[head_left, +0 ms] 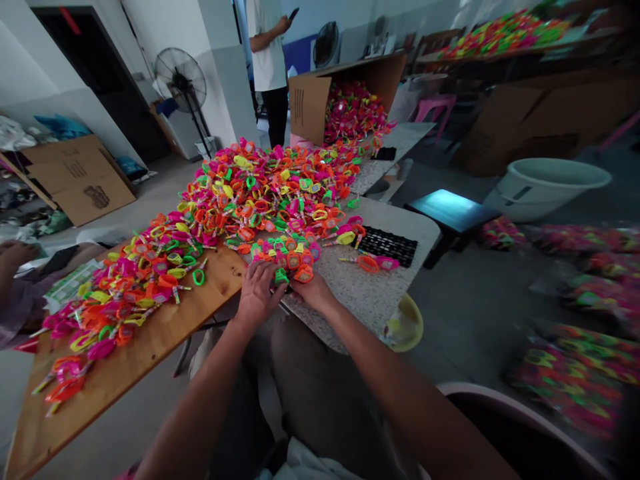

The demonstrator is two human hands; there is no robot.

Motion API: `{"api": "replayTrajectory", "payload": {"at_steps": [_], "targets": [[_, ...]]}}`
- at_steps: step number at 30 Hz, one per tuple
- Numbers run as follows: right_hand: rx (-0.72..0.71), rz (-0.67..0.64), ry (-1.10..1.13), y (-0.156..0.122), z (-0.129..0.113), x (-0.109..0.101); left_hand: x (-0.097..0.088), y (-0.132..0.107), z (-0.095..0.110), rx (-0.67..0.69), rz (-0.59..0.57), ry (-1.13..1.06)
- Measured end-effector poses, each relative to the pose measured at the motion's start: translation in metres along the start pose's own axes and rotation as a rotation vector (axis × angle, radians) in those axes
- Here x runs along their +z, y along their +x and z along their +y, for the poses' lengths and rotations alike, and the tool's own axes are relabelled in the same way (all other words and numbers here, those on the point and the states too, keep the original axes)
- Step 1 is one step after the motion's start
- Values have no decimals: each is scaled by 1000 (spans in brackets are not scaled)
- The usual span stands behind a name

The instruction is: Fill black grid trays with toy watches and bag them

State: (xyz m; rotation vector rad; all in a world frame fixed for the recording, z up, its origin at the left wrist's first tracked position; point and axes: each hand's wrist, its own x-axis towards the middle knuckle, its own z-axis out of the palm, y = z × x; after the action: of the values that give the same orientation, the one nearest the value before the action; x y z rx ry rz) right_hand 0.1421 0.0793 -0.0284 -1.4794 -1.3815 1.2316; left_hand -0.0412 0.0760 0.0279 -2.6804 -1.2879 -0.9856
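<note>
- The left hand (257,293) is resting palm down at the near edge of the pile of toys (260,193). Its fingers are curling inward and closing on a green toy (281,275).
- The right hand (313,291) is lying just beside the left hand, and its fingertips are touching an orange toy (303,273). Whether it is clamping that toy or only pressing on it cannot be told at this size.
- The green toy and the orange toy are sitting side by side between the two hands, near where the wooden board (150,353) is meeting the speckled table (370,293).
- Both forearms are reaching forward from the bottom of the view and converging, with the wrists hanging over the table's near edge above the lap.
- The pile is spreading across the board and the table in pink, orange, yellow and green.
- A black grid tray (389,245) is lying on the table right of the pile, with loose toys just in front of it.
- A yellow bowl (406,327) is sitting below the table's near corner.
- A cardboard box (310,103) is lying on its side at the far end, with more toys spilling from it.
- Another person's hand (15,255) is showing at the left edge, near the board.
- A standing person (270,60) is holding up a dark object, possibly a phone, beside a fan (181,77).
- A white basin (545,187) is standing on the floor at the right.
</note>
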Motion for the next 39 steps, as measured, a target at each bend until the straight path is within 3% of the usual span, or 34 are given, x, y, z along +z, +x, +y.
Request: {"api": "replayTrajectory", "payload": {"at_steps": [2,9,19,29,39], "targets": [[-12,-39,-71,1,-2,-1,0,0,0,2,-5,-3],[-264,51,-543,2,-6,-1,1,0,0,3,2,-8],[-276,-93,-689,7,-20,-7,0,-1,2,-18,-29,-7],[-193,-97,-817,5,-27,-4,0,-2,6,-39,-53,55],[-186,-17,-810,-4,-13,-3,-5,1,9,-31,-74,38]]}}
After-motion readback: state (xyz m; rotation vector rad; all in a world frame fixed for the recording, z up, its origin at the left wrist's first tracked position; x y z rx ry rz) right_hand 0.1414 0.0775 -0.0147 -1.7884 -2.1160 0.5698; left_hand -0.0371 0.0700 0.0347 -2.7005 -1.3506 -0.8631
